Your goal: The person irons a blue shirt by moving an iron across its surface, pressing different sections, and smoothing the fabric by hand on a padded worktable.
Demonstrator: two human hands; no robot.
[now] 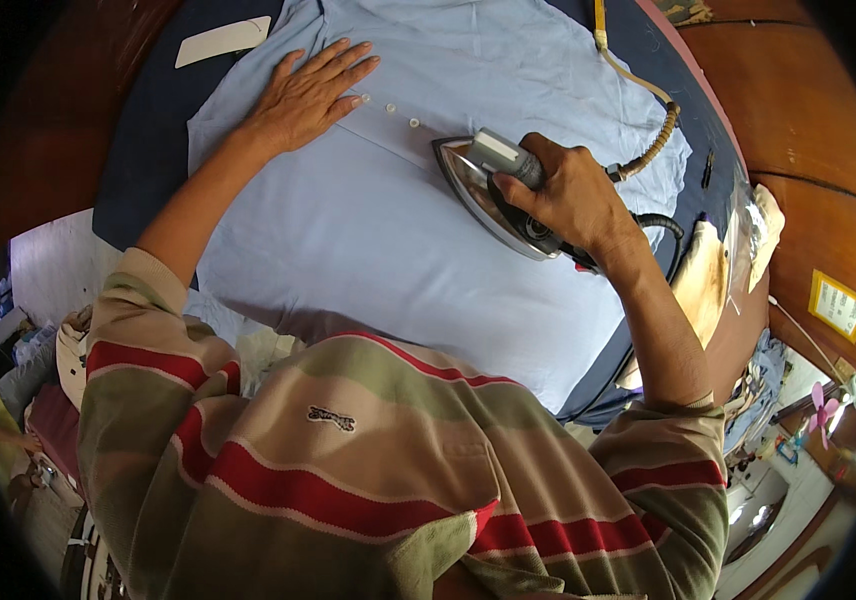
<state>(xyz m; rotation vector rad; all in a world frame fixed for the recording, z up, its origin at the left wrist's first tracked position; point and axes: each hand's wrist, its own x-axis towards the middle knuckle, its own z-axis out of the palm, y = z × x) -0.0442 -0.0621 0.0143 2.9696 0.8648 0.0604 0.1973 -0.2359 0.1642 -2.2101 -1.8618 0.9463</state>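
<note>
A light blue shirt (368,240) lies spread over a dark blue ironing surface (138,150), with a few white buttons (391,108) in a row near its middle. My left hand (310,95) rests flat on the cloth at the upper left, fingers stretched out, thumb close to the buttons. My right hand (573,195) is wrapped round the handle of a clothes iron (488,205). The iron's pointed tip faces the upper left, just right of the button row, and its soleplate is on or just above the cloth; I cannot tell which.
A cloth-wrapped hose (653,140) and a black cord run from the iron at the right. A white card (223,42) lies at the far left. Scorched cream cloth (703,280) and clear plastic (743,235) are at the right edge, by a brown wooden panel (798,110).
</note>
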